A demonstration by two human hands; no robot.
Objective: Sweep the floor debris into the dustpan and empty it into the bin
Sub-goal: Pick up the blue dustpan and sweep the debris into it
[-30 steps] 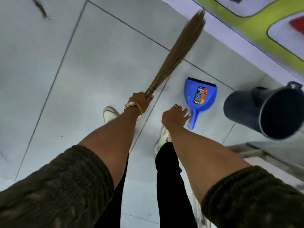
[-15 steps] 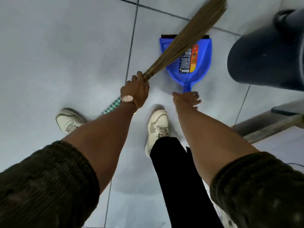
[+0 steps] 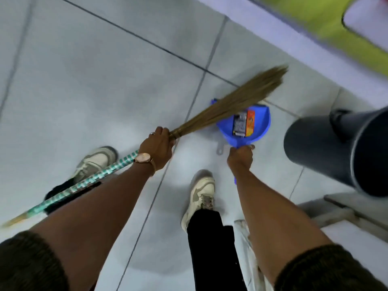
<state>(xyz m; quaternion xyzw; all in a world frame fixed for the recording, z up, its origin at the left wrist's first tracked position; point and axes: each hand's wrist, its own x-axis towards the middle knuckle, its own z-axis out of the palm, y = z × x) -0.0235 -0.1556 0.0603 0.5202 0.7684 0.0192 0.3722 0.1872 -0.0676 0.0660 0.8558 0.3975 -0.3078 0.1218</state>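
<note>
My left hand (image 3: 156,149) grips a straw broom (image 3: 235,101) where the bristles meet its green-and-white handle. The bristles slant up to the right, across the top left of a blue dustpan (image 3: 259,124). That dustpan carries a paper label and looks lifted off the grey tiled floor, casting a shadow. My right hand (image 3: 241,157) is closed around its handle, whose end pokes out below my wrist. A dark grey bin (image 3: 327,148) stands at the right, close to the dustpan. I see no debris on the floor here.
My two pale shoes (image 3: 202,193) stand on the floor (image 3: 84,91) below the hands. A white skirting and a green-patterned wall (image 3: 327,24) run across the top right. A grey metal step or frame (image 3: 340,208) lies at the lower right.
My right hand has closed on the dustpan handle, which it was only reaching towards before. The broom has swung lower across the dustpan, and the view has shifted.
</note>
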